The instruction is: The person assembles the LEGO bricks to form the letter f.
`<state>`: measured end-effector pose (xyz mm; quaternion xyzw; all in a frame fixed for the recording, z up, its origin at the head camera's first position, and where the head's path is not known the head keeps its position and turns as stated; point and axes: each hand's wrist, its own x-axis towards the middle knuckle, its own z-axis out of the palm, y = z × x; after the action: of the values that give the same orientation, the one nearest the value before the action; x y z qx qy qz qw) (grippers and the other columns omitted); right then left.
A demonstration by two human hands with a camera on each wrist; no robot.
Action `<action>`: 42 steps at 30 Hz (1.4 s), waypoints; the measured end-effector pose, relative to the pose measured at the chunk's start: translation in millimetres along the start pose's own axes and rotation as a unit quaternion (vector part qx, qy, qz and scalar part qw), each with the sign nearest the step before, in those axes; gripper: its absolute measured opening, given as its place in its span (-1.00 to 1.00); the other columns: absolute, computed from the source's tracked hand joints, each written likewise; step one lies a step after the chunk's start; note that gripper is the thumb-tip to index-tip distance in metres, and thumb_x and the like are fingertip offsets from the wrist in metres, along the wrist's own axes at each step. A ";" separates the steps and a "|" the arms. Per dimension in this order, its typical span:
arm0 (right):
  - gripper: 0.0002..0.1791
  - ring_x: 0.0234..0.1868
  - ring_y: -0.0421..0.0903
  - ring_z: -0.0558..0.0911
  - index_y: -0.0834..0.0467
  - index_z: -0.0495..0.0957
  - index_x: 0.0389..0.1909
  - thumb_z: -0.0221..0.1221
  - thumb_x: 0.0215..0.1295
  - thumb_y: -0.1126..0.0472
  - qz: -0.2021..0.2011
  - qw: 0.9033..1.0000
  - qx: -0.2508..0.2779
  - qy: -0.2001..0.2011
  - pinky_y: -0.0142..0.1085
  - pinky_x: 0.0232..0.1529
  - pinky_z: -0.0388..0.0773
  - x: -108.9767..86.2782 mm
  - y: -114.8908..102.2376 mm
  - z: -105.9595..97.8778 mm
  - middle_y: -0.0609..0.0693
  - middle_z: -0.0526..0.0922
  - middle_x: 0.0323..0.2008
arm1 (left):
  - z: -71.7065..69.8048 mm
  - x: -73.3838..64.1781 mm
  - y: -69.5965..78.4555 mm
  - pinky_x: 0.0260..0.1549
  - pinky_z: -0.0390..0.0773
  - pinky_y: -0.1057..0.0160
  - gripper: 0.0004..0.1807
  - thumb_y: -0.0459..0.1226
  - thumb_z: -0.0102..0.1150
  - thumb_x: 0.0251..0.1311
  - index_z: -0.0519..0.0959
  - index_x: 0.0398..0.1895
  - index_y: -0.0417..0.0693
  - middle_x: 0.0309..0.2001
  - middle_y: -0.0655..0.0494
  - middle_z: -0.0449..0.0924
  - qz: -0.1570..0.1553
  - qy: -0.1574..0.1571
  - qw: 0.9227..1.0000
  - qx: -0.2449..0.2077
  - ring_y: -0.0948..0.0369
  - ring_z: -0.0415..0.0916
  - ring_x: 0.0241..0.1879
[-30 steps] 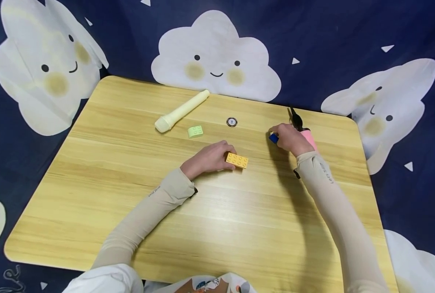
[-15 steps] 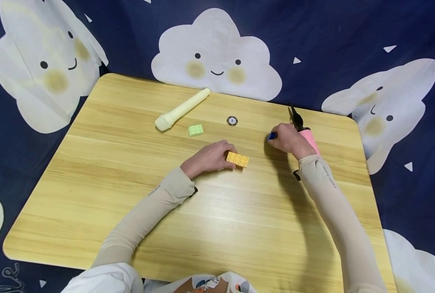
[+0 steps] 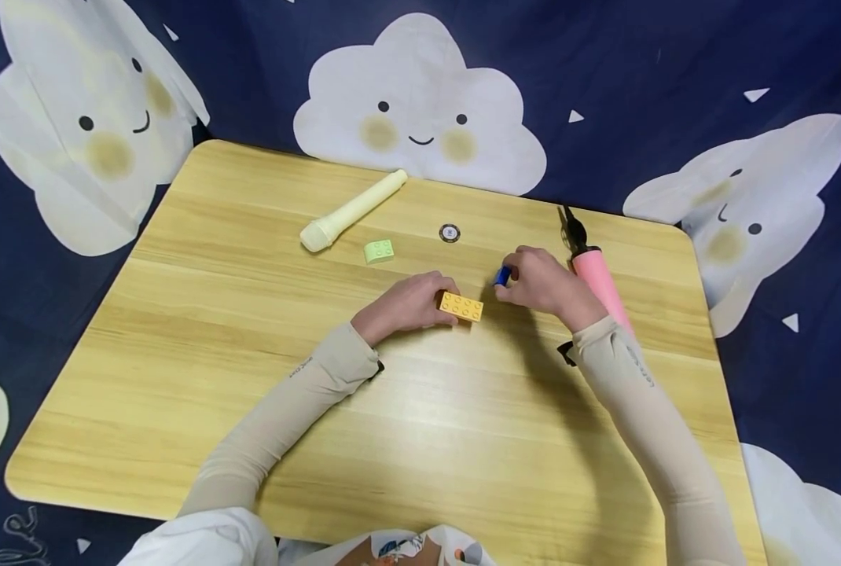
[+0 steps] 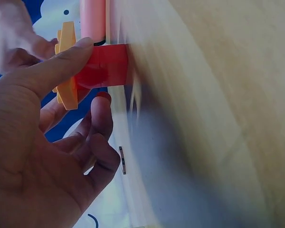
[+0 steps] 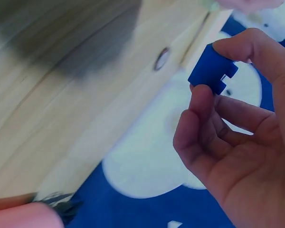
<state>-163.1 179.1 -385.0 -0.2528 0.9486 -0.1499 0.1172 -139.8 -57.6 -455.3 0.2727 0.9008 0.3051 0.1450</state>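
My left hand point(image 3: 408, 305) grips a stack of toy building bricks near the middle of the table. An orange-yellow brick point(image 3: 461, 306) with studs lies on top of it. Beneath that, red bricks point(image 4: 109, 65) show in the left wrist view, close over the tabletop, with the thumb across the joint. To the right, my right hand point(image 3: 544, 284) pinches a small blue brick point(image 5: 210, 69) between thumb and fingertips. Its studs face the palm in the right wrist view. A short gap separates the blue brick from the orange-yellow one.
A pale green brick point(image 3: 379, 251) and a pale yellow microphone-shaped toy point(image 3: 353, 211) lie at the back left. Behind the hands is a round chip point(image 3: 449, 233). A pink hand pump point(image 3: 600, 283) with a black tip lies beside the right wrist on the wooden table point(image 3: 392, 456).
My right hand has picked up the blue brick from near the pump and moved left with it, closer to the stack. More of the pump shows. The left hand has barely moved.
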 end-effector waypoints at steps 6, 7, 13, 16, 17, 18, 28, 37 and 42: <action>-0.77 -0.39 -0.01 0.50 0.27 0.60 -0.29 0.32 0.13 0.19 -0.060 0.998 0.000 -0.014 -0.19 -0.35 0.51 -3.9 -30.7 2.6 0.15 0.53 -0.35 | -1.3 0.5 -0.7 -0.24 0.49 0.17 -0.58 -0.06 0.49 0.10 0.63 0.00 0.04 -0.19 0.13 0.52 0.000 -0.004 1.000 -0.003 0.18 0.45 -0.27; -0.77 -0.41 -0.02 0.50 0.27 0.60 -0.29 0.33 0.13 0.19 -0.067 0.998 0.001 -0.015 -0.20 -0.37 0.50 -4.0 -34.3 4.0 0.14 0.52 -0.35 | -1.3 0.6 -0.9 -0.25 0.49 0.17 -0.58 -0.05 0.48 0.11 0.63 0.00 0.04 -0.20 0.13 0.52 0.000 -0.004 1.000 -0.003 0.18 0.45 -0.27; -0.74 -0.47 -0.07 0.46 0.29 0.61 -0.28 0.39 0.11 0.19 -0.091 0.996 0.002 -0.020 -0.28 -0.45 0.49 -2.7 -48.4 15.1 0.14 0.52 -0.37 | -0.4 1.3 -2.0 -0.21 0.52 0.18 -0.59 -0.06 0.44 0.15 0.63 0.02 0.02 -0.15 0.12 0.57 0.004 -0.002 1.000 0.002 0.18 0.49 -0.23; -0.72 -0.46 -0.08 0.47 0.30 0.62 -0.28 0.42 0.08 0.20 -0.096 0.995 0.003 -0.024 -0.29 -0.44 0.50 -0.6 -52.3 20.1 0.12 0.53 -0.38 | 0.6 1.3 -3.1 -0.17 0.53 0.17 -0.60 -0.06 0.44 0.14 0.63 0.00 0.00 -0.12 0.11 0.61 0.006 0.004 1.000 -0.004 0.18 0.51 -0.20; -0.72 -0.46 -0.08 0.48 0.31 0.62 -0.28 0.43 0.07 0.21 -0.097 0.995 0.003 -0.025 -0.29 -0.44 0.51 -0.1 -53.3 21.6 0.11 0.53 -0.38 | 1.1 1.3 -3.5 -0.16 0.53 0.18 -0.60 -0.07 0.44 0.14 0.63 0.00 -0.01 -0.12 0.11 0.62 0.006 0.005 1.000 -0.008 0.18 0.51 -0.20; -0.71 -0.46 -0.07 0.48 0.31 0.62 -0.29 0.43 0.06 0.22 -0.099 0.995 0.002 -0.027 -0.29 -0.44 0.51 0.3 -54.3 23.0 0.10 0.53 -0.38 | 1.6 1.4 -3.8 -0.16 0.53 0.18 -0.60 -0.07 0.45 0.14 0.63 -0.01 -0.02 -0.11 0.12 0.62 0.006 0.006 1.000 -0.010 0.18 0.52 -0.19; -0.72 -0.49 -0.06 0.51 0.32 0.62 -0.28 0.42 0.07 0.22 -0.081 0.996 -0.021 -0.040 -0.29 -0.46 0.53 3.9 -60.6 26.9 0.09 0.49 -0.37 | 2.4 0.5 -4.8 -0.23 0.51 0.21 -0.66 -0.08 0.42 0.17 0.60 -0.08 -0.02 -0.19 0.14 0.59 0.003 0.005 1.000 -0.019 0.18 0.48 -0.26; -0.75 -0.46 -0.04 0.53 0.29 0.62 -0.31 0.40 0.10 0.21 -0.083 0.995 -0.024 -0.048 -0.27 -0.41 0.55 9.1 -61.7 25.6 0.10 0.49 -0.38 | 1.9 1.9 -9.7 -0.26 0.49 0.22 -0.72 -0.11 0.40 0.19 0.59 -0.13 0.01 -0.24 0.15 0.58 0.019 0.009 0.999 -0.029 0.19 0.48 -0.28; -0.72 -0.45 -0.05 0.52 0.29 0.63 -0.30 0.43 0.10 0.18 -0.080 0.995 -0.028 -0.061 -0.26 -0.40 0.54 9.8 -61.9 24.3 0.10 0.50 -0.37 | 3.1 1.1 -10.0 -0.24 0.50 0.21 -0.70 -0.09 0.41 0.18 0.61 -0.09 0.02 -0.22 0.16 0.59 0.012 0.008 0.999 -0.034 0.19 0.48 -0.27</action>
<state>-136.6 117.4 -387.7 -0.3394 0.9204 -0.1163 0.1554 -143.4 -62.2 -464.2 0.2757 0.8877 0.3399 0.1434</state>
